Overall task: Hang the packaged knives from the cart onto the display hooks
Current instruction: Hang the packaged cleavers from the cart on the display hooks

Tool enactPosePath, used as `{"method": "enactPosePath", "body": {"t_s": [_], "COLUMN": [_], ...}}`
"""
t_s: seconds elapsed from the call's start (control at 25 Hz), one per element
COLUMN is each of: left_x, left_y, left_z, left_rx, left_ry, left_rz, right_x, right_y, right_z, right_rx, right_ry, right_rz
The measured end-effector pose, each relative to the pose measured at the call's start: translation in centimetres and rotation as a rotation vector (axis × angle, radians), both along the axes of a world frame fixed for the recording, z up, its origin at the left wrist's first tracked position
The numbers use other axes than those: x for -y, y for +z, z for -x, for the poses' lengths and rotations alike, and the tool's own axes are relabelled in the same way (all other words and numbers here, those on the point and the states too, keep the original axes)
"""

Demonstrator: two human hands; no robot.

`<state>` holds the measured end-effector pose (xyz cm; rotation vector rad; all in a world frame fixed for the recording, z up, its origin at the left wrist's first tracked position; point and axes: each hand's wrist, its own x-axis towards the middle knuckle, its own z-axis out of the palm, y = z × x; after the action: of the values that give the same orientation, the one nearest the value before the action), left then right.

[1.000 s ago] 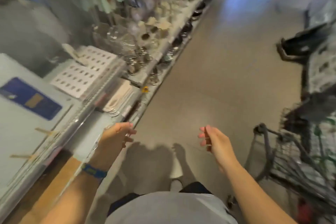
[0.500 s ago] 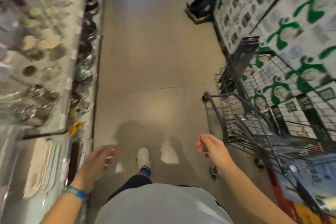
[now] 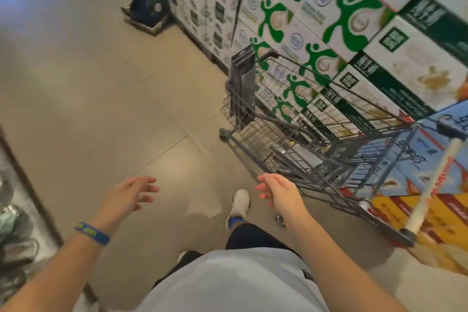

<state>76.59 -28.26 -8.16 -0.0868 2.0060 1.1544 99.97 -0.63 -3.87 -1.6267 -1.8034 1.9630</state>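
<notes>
Head view: left hand (image 3: 126,195), right hand (image 3: 278,192) empty, fingers loose; cart (image 3: 255,134) beside right, boxes (image 3: 329,20) behind.

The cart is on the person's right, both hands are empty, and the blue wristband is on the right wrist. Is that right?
Not quite. The blue wristband is on the left wrist, just behind the left hand, as the head view shows. The rest holds: the cart is on the person's right, and the right hand and the left hand both hold nothing.
</notes>
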Motion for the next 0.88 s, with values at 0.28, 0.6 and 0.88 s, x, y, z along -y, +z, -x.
{"method": "enactPosePath", "body": {"t_s": [0.28, 0.6, 0.88], "left_x": [-14.2, -31.0, -37.1], "left_y": [-0.3, 2.0, 2.6], "left_z": [2.2, 5.2, 6.4], "left_rx": [0.071, 0.011, -0.013], "left_ry": [-0.116, -0.260, -0.508], "left_rz": [0.022, 0.055, 0.165], "right_x": [-12.4, -31.2, -31.5], "right_y": [-2.7, -9.3, -14.1], "right_z": [1.9, 0.4, -3.1], "right_rx": [-0.093, 0.594, 1.075], "right_ry": [-0.286, 0.116, 0.575], "right_rz": [-0.038, -0.316, -0.267]}}
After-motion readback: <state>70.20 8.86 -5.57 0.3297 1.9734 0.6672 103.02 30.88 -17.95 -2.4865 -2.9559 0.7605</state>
